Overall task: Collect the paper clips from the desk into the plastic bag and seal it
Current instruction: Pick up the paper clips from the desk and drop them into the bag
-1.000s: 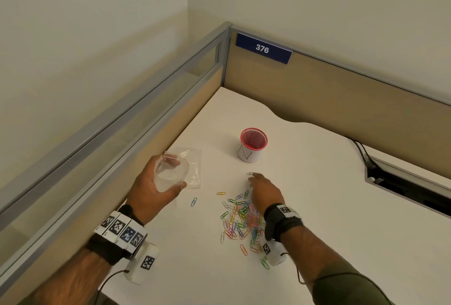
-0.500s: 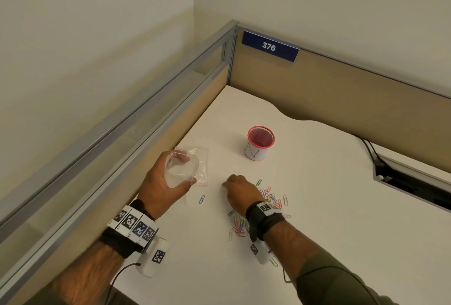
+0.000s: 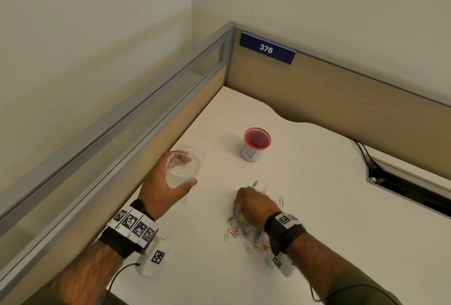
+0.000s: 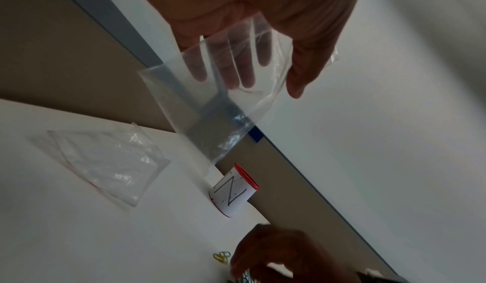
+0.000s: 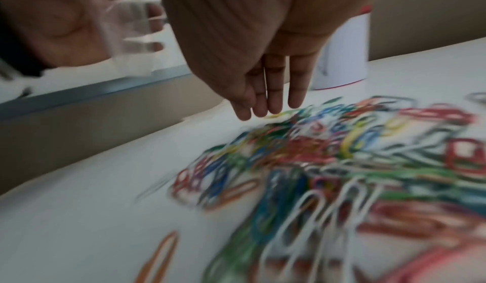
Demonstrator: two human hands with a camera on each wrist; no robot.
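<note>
On the white desk point(image 3: 317, 207), beside the partition, a heap of coloured paper clips point(image 3: 246, 229) is seen spread under and around the right hand point(image 3: 253, 207), with a few strays lying just apart from the heap. The right hand is held palm-down over the clips; in the right wrist view its fingers point(image 5: 273, 104) are shown straight and close together, tips just above or touching the far edge of the pile, and nothing is seen gripped in them. The plastic bag point(image 3: 181, 170) is held up off the desk in the left hand point(image 3: 163, 182), with the fingers placed inside its mouth and the thumb curled against the outside, so that the opening is kept spread. No clips can be made out inside the bag. The task is therefore judged to be at its start: the bag is ready and opened, while the gathering, the filling and the sealing are all left to be done.

A second clear bag point(image 4: 105, 162) is seen lying flat on the desk beyond the held one. On the partition a blue sign point(image 3: 267, 48) is read as "376". A red-rimmed cup point(image 3: 256, 145) is wrapped in white paper marked with a hand-drawn zigzag resembling an "N"; no brand is legible.
</note>
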